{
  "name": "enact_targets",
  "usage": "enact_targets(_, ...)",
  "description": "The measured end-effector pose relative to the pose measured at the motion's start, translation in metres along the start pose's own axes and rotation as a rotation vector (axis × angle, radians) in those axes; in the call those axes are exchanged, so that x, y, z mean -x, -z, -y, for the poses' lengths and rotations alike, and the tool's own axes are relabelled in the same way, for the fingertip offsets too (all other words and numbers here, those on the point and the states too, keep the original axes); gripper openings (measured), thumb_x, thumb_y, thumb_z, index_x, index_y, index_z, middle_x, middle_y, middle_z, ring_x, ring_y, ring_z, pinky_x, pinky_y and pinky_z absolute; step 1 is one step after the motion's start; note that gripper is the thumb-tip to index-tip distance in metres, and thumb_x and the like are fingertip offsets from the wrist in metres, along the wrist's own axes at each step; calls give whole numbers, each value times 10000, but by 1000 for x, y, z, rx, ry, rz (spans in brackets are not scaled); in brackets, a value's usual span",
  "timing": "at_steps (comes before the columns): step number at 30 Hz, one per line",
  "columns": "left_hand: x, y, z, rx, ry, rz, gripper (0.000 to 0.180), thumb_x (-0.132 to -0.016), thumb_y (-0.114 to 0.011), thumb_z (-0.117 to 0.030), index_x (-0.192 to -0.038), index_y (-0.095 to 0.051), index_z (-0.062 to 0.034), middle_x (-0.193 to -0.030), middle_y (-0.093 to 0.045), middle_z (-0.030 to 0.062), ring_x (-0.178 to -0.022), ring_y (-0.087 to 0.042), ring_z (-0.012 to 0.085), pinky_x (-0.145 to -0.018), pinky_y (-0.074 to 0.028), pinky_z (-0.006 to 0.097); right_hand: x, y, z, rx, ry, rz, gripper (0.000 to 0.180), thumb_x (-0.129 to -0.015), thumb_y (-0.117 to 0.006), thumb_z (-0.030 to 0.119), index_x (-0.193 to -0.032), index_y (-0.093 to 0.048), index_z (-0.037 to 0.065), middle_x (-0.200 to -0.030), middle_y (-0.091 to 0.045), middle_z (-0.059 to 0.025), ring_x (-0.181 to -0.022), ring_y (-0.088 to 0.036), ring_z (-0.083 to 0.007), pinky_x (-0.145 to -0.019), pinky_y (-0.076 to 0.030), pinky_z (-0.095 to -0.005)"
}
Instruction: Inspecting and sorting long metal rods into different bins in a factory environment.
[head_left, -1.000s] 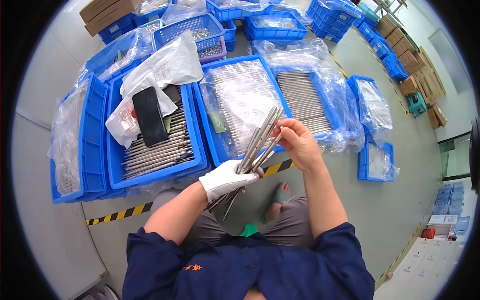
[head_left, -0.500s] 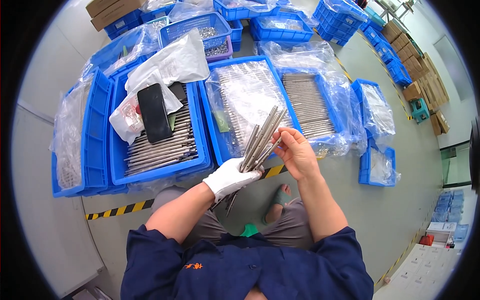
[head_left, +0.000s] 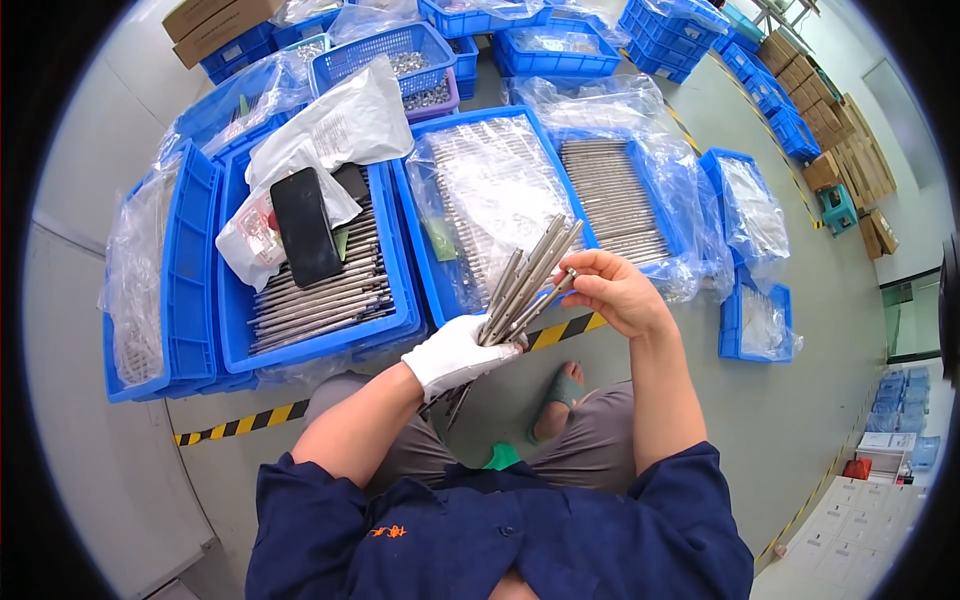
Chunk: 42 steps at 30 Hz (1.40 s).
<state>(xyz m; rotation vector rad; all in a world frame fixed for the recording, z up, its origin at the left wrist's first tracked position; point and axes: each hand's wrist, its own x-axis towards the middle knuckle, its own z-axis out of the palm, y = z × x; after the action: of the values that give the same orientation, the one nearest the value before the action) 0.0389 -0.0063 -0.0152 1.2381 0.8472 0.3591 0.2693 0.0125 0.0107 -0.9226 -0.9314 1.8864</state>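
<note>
My left hand [head_left: 455, 358], in a white glove, is closed around a bundle of slim metal rods [head_left: 532, 272]. The rods fan out up and to the right, and their lower ends stick out below the glove. My bare right hand [head_left: 628, 300] pinches the upper end of one rod at the bundle's right side between thumb and fingertips. Beyond the bundle stands a blue crate [head_left: 432, 290] of rods under clear plastic. A second blue crate [head_left: 232, 345] on the left holds rods lying in rows, with a black phone [head_left: 305, 225] and white plastic bags [head_left: 345, 115] on top.
At the right of the middle crate, another blue crate [head_left: 672, 215] holds rows of rods beside loose plastic film. Small blue crates [head_left: 757, 355] stand on the floor farther right. A blue basket [head_left: 325, 78] of small metal parts sits behind. Yellow-black tape [head_left: 240, 424] crosses the floor.
My right hand has shifted a little to the right, its fingers still at the rod's end. The left hand stays almost in place around the bundle.
</note>
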Motion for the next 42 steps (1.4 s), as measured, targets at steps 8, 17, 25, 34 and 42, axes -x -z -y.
enact_targets(8,1,3,1,-128,13,-6,215,-757,-602,-208,-898,-576,-47,-772,-560,-2,-702,-483,63,-644,-406,213,0,3,10,307,-109,-68,201,-737,-599,45,-927,-553,-4,-796,-588,-61,-708,-566,-117,-656,-468,-221)
enact_targets(17,-1,2,9,-102,24,22,251,-758,-607,-212,-942,-572,-45,-789,-562,-8,-710,-479,59,-645,-409,212,4,-1,5,292,-114,-114,147,-720,-609,25,-853,-554,-2,-740,-588,-74,-655,-567,-117,-563,-469,-214)
enact_targets(25,1,1,2,-160,19,40,232,-767,-595,-183,-955,-572,-50,-802,-567,-4,-731,-483,58,-665,-412,213,3,7,1,368,-123,-7,236,-692,-635,37,-910,-551,-1,-761,-588,-48,-676,-550,-99,-620,-447,-223)
enact_targets(34,-3,9,10,-7,-13,-59,305,-753,-583,-251,-982,-555,-50,-810,-557,25,-731,-478,79,-647,-413,233,-7,-43,-49,300,-79,-101,219,-782,-563,149,-985,-543,68,-843,-583,8,-732,-518,-54,-595,-377,-199)
enact_targets(42,1,9,3,411,102,-11,336,-740,-612,-245,-1000,-519,-54,-746,-494,-1,-643,-454,79,-561,-403,233,-8,-23,-34,59,52,-280,148,-792,-556,116,-921,-536,46,-757,-536,1,-641,-487,-67,-558,-405,-196)
